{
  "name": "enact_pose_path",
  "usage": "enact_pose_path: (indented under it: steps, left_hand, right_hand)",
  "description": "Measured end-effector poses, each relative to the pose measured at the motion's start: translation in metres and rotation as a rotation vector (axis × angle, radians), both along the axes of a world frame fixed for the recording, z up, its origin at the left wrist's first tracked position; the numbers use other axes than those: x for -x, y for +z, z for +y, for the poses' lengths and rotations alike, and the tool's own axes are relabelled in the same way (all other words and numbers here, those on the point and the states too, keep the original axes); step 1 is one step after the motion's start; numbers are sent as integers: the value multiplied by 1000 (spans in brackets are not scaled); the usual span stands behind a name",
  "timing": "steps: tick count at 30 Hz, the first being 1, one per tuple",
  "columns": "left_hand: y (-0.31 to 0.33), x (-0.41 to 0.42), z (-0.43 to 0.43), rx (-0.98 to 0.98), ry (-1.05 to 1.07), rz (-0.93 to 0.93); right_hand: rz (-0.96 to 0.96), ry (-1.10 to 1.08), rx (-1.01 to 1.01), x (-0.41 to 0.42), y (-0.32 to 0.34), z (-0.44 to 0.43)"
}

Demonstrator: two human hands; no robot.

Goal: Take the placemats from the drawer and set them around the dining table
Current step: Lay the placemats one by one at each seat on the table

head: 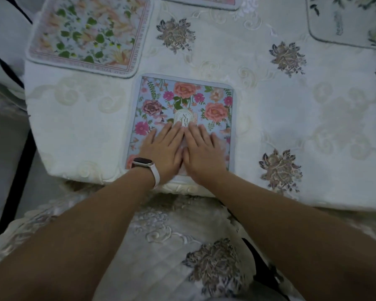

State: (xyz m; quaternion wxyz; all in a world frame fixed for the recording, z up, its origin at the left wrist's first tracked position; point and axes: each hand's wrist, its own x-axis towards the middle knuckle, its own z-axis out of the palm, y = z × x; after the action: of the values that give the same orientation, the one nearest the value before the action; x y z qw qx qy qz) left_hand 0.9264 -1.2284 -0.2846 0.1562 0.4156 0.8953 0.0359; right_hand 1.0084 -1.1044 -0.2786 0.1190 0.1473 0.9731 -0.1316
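— What's on the left?
— A green-leaf placemat (89, 33), flat on the tabletop (291, 127) near its corner.
— And the hands?
— The left hand (163, 148) and right hand (202, 151) lie side by side, fingers straight, pressing the blue rose placemat (182, 98) at the near edge.
— Further right?
— A pale placemat (352, 18), well apart.

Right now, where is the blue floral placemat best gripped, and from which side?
Probably the near right corner of the blue floral placemat, pinched from the person's side. It lies flat and thin on the tablecloth, so only an edge offers grip, and that corner is nearest the right hand.
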Motion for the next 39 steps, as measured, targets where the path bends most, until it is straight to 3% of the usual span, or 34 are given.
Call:
enact_pose_path:
  steps: [5, 16, 19, 24, 32, 39]
  left_hand:
    - [-1, 2, -4, -15, 45, 40]
    - [-4, -2, -51, 2, 317, 56]
    - [-2, -12, -56, 28, 290, 36]
    - [-1, -27, -26, -1, 63, 42]
    - [-9, -31, -22, -72, 64, 92]
    - [-10, -30, -30, -22, 120, 70]
  right_hand:
    - [11, 37, -42, -2, -6, 12]
    - [21, -227, 18, -50, -2, 44]
    - [0, -278, 2, -57, 2, 30]
    - [9, -107, -12, -32, 1, -15]
    - [25, -62, -26, -33, -9, -14]
    - [18, -53, -42, -47, -10, -4]
